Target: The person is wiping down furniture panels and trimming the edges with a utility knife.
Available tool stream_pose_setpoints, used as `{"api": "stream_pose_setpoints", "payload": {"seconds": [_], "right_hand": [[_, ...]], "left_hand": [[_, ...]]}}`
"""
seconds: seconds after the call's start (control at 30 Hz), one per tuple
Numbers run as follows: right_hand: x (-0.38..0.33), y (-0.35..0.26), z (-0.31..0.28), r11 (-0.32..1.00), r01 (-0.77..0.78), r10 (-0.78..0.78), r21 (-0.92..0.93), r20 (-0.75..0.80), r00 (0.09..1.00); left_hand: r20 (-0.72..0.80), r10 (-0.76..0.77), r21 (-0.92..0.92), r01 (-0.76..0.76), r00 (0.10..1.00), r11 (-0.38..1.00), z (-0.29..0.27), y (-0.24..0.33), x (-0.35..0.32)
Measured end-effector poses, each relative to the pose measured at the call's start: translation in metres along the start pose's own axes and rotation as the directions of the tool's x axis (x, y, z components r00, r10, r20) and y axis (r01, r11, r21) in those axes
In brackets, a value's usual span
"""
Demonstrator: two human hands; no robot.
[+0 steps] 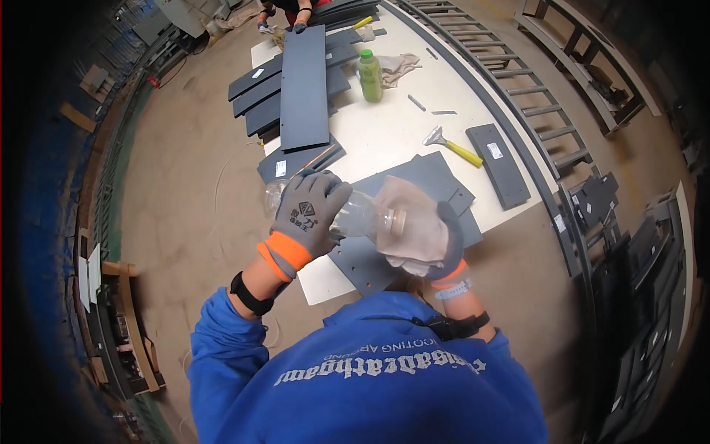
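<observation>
My left hand (307, 211), in a grey glove with an orange cuff, is wrapped round a clear plastic bottle (353, 216). The bottle lies tilted on its side in the air, its neck pointing right against a pale pinkish cloth (414, 231). My right hand (452, 240), gloved the same way and slightly blurred, grips that cloth from its right side; its fingers are partly hidden behind it. Beneath both hands are dark grey flat panels (436, 176), stacked askew on the white tabletop (381, 140). Whether liquid leaves the bottle cannot be made out.
A yellow-handled scraper (462, 152) and a narrow grey panel (499, 166) lie to the right. Farther off stand a green-capped bottle (370, 78), a crumpled rag (401, 70) and stacked panels (305, 89). A co-worker's gloved hand (299, 27) touches the far end. A roller conveyor (536, 111) runs alongside.
</observation>
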State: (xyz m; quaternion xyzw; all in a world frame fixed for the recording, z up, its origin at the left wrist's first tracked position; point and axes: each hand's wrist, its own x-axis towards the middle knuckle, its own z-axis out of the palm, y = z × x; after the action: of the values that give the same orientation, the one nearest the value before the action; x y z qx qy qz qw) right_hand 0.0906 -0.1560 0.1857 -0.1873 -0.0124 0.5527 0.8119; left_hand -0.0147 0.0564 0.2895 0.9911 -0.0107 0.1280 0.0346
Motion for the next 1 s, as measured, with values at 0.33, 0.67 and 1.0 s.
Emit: {"api": "stream_pose_setpoints", "payload": {"seconds": [0.33,0.67,1.0], "right_hand": [[0.016,-0.002,-0.005,0.990,-0.107,0.099,0.088,0.096,0.990],[0.038,0.006,-0.022,0.977,0.054,-0.021,-0.207,0.159,0.987],[0.063,0.021,-0.025,0.903,0.085,0.043,-0.420,0.286,0.957]], "left_hand": [[0.034,0.058,0.313,-0.065,0.998,0.947,-0.004,0.010,0.006],[0.006,0.093,0.414,-0.087,0.996,0.906,-0.012,0.020,0.019],[0.014,0.024,0.453,-0.028,1.000,0.891,-0.009,0.015,0.008]]}}
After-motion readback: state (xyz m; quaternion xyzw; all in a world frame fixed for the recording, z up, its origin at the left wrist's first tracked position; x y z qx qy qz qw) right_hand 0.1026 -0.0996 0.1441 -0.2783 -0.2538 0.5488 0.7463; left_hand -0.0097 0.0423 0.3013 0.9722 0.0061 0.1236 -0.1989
